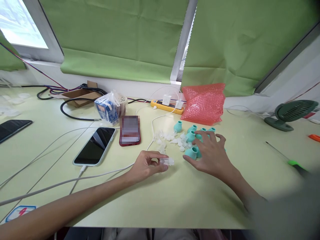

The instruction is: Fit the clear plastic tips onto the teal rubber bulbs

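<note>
Looking translucent white, the small piece (169,161) in the left hand (146,166).

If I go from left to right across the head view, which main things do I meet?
Black phone, phone with plugged-in cable, red-edged phone, translucent piece in left hand, right hand, green fan.

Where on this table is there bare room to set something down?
Bare table lies between the left hand, the right hand and the near edge. Another patch runs from the right hand to the screwdriver and fan. It's crowded around the teal bulbs and white bits, and leftward by the phones and wrapped packet.
</note>
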`<state>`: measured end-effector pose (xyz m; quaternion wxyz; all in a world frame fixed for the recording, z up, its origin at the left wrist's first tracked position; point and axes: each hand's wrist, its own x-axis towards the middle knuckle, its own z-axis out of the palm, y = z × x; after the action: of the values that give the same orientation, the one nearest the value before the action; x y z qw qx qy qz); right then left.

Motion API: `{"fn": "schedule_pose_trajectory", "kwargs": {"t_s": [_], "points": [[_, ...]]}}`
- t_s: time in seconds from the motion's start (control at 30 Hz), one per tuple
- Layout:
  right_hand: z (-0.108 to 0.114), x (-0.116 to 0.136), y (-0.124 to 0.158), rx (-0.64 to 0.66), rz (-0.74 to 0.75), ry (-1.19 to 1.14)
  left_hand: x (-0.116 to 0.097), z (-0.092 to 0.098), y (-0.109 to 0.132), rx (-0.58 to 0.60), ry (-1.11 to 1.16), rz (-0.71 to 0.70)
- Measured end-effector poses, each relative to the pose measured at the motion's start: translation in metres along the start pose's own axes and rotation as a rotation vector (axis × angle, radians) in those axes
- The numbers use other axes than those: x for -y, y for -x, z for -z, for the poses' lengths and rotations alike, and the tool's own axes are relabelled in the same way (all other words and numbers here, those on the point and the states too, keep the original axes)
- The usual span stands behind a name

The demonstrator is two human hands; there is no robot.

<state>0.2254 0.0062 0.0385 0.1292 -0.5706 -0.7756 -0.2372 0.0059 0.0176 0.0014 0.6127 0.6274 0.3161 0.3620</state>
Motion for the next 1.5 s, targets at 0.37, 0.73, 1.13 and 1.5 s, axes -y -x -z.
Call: {"fn": "schedule_pose_trajectory", "kwargs": {"t_s": [0.37, 0.73, 1.13, 1.5], "points": [[0.016, -0.002, 0.004, 0.028, 0.139, -0.558, 0.000, 0.001, -0.001, -0.011, -0.026, 0.051], [-0.012, 0.043, 0.022, 0.029, 0.261, -0.785, -0.009, 0.002, -0.002, 0.015, 0.153, 0.047], [-0.006, 0.046, 0.022, -0.223, 0.200, -0.684, -0.007, 0.004, -0.001, 0.144, 0.324, 0.179], [-0.022, 0.043, 0.025, -0.182, 0.258, -0.431, -0.004, 0.000, -0.001, 0.166, 0.240, 0.131]]}}
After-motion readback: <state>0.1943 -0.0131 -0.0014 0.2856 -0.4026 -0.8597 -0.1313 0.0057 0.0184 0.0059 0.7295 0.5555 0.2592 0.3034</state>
